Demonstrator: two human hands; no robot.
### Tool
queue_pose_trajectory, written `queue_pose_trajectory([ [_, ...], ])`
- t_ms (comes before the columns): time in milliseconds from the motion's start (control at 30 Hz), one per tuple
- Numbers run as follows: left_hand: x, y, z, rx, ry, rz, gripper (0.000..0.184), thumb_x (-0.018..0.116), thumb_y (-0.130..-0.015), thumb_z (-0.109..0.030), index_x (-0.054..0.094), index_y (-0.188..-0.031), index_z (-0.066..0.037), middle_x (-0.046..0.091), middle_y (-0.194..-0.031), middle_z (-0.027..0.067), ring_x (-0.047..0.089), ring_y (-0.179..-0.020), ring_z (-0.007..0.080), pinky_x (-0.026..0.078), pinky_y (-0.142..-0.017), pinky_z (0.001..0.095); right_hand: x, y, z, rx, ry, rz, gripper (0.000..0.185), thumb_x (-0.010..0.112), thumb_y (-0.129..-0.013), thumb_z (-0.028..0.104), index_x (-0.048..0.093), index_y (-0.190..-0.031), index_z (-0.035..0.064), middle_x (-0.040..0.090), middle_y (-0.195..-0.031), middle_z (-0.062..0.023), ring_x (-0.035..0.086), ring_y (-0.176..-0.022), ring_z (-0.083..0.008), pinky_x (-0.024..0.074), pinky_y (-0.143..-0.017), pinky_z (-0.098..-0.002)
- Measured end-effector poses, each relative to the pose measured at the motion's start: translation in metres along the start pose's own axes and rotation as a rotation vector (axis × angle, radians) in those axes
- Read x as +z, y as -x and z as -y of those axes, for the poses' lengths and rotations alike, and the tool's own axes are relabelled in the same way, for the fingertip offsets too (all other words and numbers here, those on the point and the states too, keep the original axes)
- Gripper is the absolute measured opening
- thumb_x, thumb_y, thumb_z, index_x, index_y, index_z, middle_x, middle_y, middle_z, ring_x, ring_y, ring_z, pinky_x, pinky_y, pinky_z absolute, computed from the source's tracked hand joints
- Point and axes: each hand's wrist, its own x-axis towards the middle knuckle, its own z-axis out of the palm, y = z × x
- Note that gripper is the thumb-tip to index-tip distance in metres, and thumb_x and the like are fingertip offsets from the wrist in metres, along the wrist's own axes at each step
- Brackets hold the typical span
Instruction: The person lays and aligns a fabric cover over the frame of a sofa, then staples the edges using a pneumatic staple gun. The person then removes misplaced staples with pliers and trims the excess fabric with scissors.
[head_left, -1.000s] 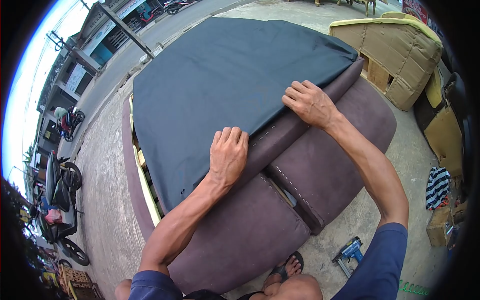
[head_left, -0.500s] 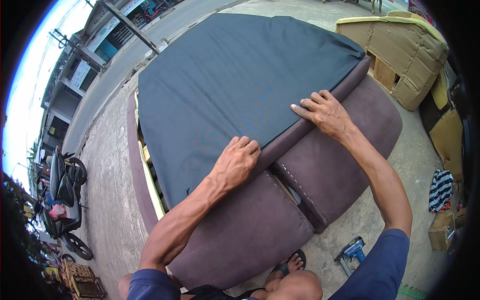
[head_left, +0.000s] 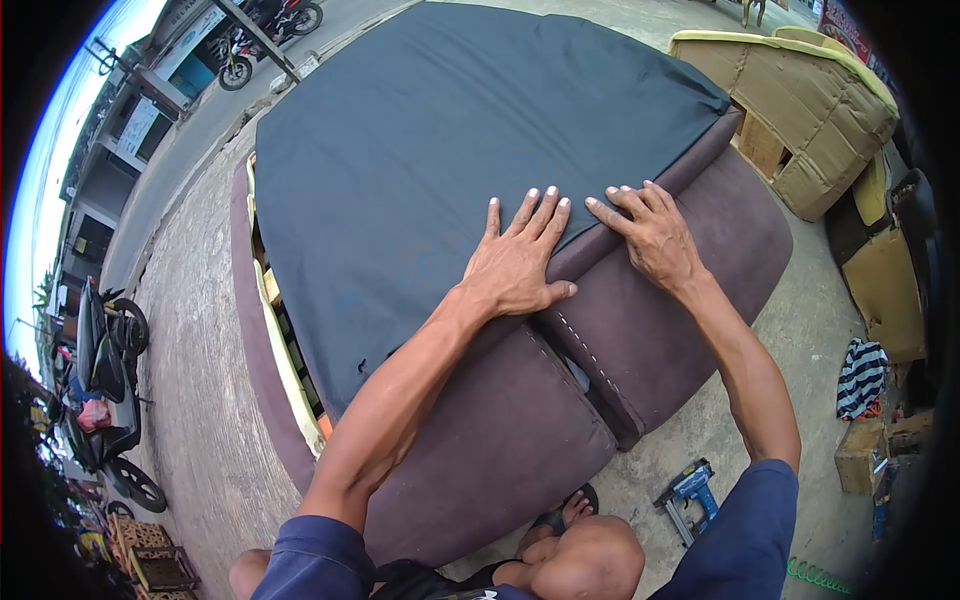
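Observation:
A purple-brown upholstered sofa [head_left: 480,450] lies tipped over in front of me, with a dark blue-grey fabric sheet [head_left: 430,150] spread across its upper face. My left hand [head_left: 520,255] rests flat on the sheet near its front edge, fingers spread and thumb reaching onto the brown upholstery. Just to the right, my right hand [head_left: 655,235] sits at the same edge, its fingers slightly bent and apart, fingertips touching the sheet. Between the two lower padded panels runs a gap with white stitching. On the ground by my right knee lies a blue staple gun [head_left: 690,500].
Another sofa frame covered in brown cardboard [head_left: 790,110] stands at the far right. A striped cloth [head_left: 862,380] and a wooden box [head_left: 860,455] are at the right. A parked motorbike [head_left: 110,390] stands left. A green coiled hose [head_left: 820,575] lies lower right.
My left hand has opened from a curled grip at the sheet's edge and moved right and up, now flat. My right hand stays near the same spot. A red motorbike has come fuller into view on the road.

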Motion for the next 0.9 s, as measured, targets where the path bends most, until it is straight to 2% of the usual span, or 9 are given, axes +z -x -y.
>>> queue_pose_trajectory([
  [200,0.005,0.013,-0.007,0.074,-0.065,-0.057,0.082,0.068,-0.094,-0.027,0.027,-0.164,-0.015,0.025,-0.171,0.0106,0.021,-0.158,0.0323,0.018,-0.127,0.0608,0.0,0.011,0.01,0.063,0.025,0.002,0.06,0.055,-0.09,-0.003,0.061,-0.144,0.0229,0.06,-0.139,-0.0099,0.057,-0.129,-0.0293,0.0406,-0.116,-0.0479],
  [267,0.006,0.017,-0.012,0.073,-0.067,-0.078,0.075,0.064,-0.097,-0.023,0.029,-0.163,-0.017,0.027,-0.17,0.0095,0.023,-0.157,0.032,0.02,-0.126,0.0607,-0.012,0.023,0.022,0.143,-0.11,-0.005,0.063,0.056,-0.087,-0.006,0.061,-0.144,0.0215,0.06,-0.14,-0.0137,0.057,-0.13,-0.0328,0.0462,-0.112,-0.0471],
  [367,0.012,0.017,-0.013,0.085,-0.059,-0.1,0.069,0.06,-0.1,-0.022,0.03,-0.162,-0.016,0.028,-0.169,0.0097,0.023,-0.157,0.0316,0.022,-0.126,0.0608,-0.062,0.101,0.051,0.516,-0.288,-0.021,0.057,0.056,-0.086,-0.012,0.063,-0.139,0.0097,0.06,-0.133,-0.0216,0.064,-0.12,-0.0348,0.0549,-0.098,-0.0435],
  [467,0.01,0.018,-0.013,0.085,-0.046,-0.102,0.069,0.059,-0.101,-0.021,0.03,-0.162,-0.016,0.028,-0.169,0.0102,0.022,-0.158,0.0313,0.021,-0.126,0.0611,-0.092,0.256,0.073,0.993,-0.047,-0.021,0.041,0.052,-0.087,-0.014,0.062,-0.125,-0.0035,0.062,-0.111,-0.0192,0.065,-0.096,-0.0352,0.0532,-0.086,-0.0426],
  [533,0.01,0.018,-0.013,0.078,-0.05,-0.114,0.068,0.058,-0.101,-0.02,0.03,-0.162,-0.017,0.027,-0.169,0.0102,0.022,-0.158,0.0314,0.021,-0.126,0.0611,-0.109,0.374,0.105,1.375,0.092,0.515,0.042,0.055,-0.083,-0.009,0.059,-0.124,-0.0042,0.065,-0.103,-0.0224,0.066,-0.098,-0.0378,0.0526,-0.088,-0.0452],
  [567,0.011,0.018,-0.013,0.089,-0.058,-0.108,0.068,0.058,-0.101,-0.02,0.03,-0.163,-0.017,0.027,-0.169,0.0103,0.022,-0.158,0.0314,0.021,-0.126,0.0611,-0.109,0.425,0.128,1.492,0.011,0.735,0.057,0.064,-0.077,-0.001,0.055,-0.133,-0.0047,0.064,-0.096,-0.0214,0.067,-0.1,-0.0395,0.0528,-0.094,-0.0453],
  [633,0.01,0.018,-0.011,0.088,-0.056,-0.113,0.068,0.058,-0.101,-0.02,0.029,-0.163,-0.017,0.027,-0.169,0.0101,0.022,-0.158,0.0314,0.021,-0.126,0.0611,-0.105,0.487,0.178,1.436,-0.087,0.856,0.077,0.073,-0.069,0.007,0.05,-0.141,-0.0039,0.06,-0.11,-0.0201,0.061,-0.112,-0.0456,0.0534,-0.096,-0.0459],
  [800,0.016,0.016,-0.012,0.116,-0.061,-0.11,0.068,0.057,-0.101,-0.02,0.029,-0.163,-0.017,0.027,-0.169,0.0098,0.022,-0.158,0.0317,0.021,-0.126,0.0616,-0.097,0.478,0.187,1.202,0.179,0.848,0.081,0.08,-0.066,0.012,0.049,-0.14,-0.003,0.062,-0.114,-0.0202,0.061,-0.109,-0.0466,0.0537,-0.094,-0.0475],
  [900,0.016,0.016,-0.011,0.09,-0.081,-0.114,0.069,0.058,-0.1,-0.018,0.029,-0.162,-0.017,0.027,-0.169,0.0103,0.022,-0.157,0.0323,0.021,-0.125,0.0624,-0.094,0.474,0.153,1.387,-0.064,0.846,0.078,0.083,-0.066,0.019,0.054,-0.135,-0.0036,0.069,-0.112,-0.0228,0.066,-0.104,-0.0436,0.054,-0.095,-0.0468],
])
